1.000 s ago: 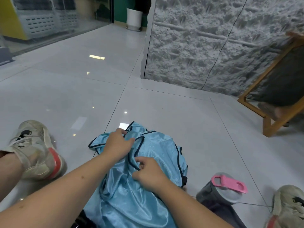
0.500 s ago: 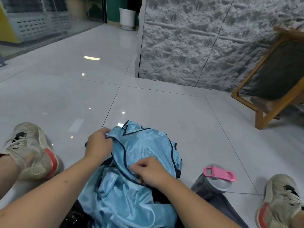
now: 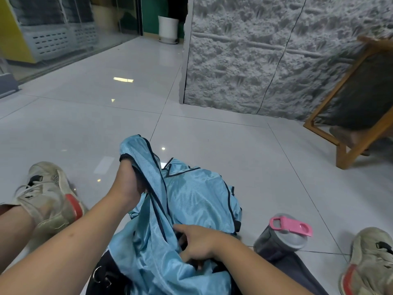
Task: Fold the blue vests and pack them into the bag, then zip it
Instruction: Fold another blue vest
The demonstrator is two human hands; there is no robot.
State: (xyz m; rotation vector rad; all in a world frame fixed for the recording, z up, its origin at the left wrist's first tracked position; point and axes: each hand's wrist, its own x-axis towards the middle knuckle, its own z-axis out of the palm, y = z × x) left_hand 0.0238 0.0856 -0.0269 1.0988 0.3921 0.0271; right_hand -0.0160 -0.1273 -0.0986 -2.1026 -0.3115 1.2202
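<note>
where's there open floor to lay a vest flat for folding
The widest bare tile lies ahead of the blue vests, up to the textured wall and the wooden chair. A smaller patch sits between the vests and the left shoe. On the right the bottle crowds it.

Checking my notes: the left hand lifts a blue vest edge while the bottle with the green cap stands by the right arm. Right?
Not quite: the bottle has a pink cap, as the head view shows. The left hand does lift a blue vest edge.
</note>
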